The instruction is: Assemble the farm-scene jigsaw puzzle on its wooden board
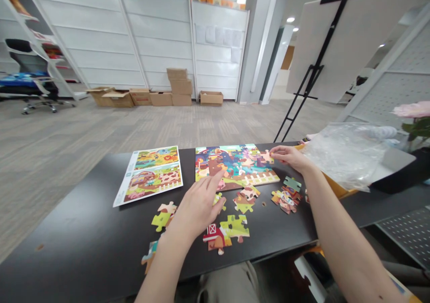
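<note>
A colourful jigsaw puzzle board (239, 165) with a farm picture lies on the black table. At its right edge, my right hand (289, 156) pinches a pale pink puzzle piece (267, 156) between thumb and fingertips. My left hand (201, 202) reaches over the board's lower left part, fingers stretched out, with nothing visibly held. Loose puzzle pieces (238, 227) lie in front of the board, some joined or overlapping. More pieces (164, 215) sit left of my left wrist, partly covered by it. Another small heap of pieces (287, 199) rests near my right forearm.
A printed picture sheet (152, 175) lies left of the board on the table (90, 213). To the right stands a yellow box with clear plastic wrapping (346, 155), near pink flowers (413, 110). Cardboard boxes (179, 88) line the far wall, and an easel (311, 72) stands behind.
</note>
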Tool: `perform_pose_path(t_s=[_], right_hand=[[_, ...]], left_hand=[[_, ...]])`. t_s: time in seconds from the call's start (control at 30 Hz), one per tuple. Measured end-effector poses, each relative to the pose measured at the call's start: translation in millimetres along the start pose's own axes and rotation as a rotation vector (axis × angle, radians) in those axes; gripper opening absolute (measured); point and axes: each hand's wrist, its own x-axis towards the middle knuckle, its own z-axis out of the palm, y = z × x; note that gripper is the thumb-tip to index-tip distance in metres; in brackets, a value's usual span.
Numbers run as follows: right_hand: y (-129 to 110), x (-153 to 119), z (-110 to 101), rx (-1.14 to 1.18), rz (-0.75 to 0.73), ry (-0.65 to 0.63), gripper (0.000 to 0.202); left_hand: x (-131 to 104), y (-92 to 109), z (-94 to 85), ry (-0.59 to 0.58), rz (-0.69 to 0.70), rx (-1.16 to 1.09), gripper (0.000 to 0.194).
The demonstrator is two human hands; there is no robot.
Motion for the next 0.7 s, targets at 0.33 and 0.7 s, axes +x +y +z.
perform_pose_path(t_s=[0.33, 0.7], right_hand=[[26, 8, -4, -0.067, 0.114, -0.099, 0.061], [27, 12, 2, -0.162, 0.094, -0.12, 0.059]], left_hand=[[-1, 0, -0.1, -0.043, -0.019, 0.05, 0.051], [-7, -2, -5.9, -0.078, -0.031, 0.081, 0.044]])
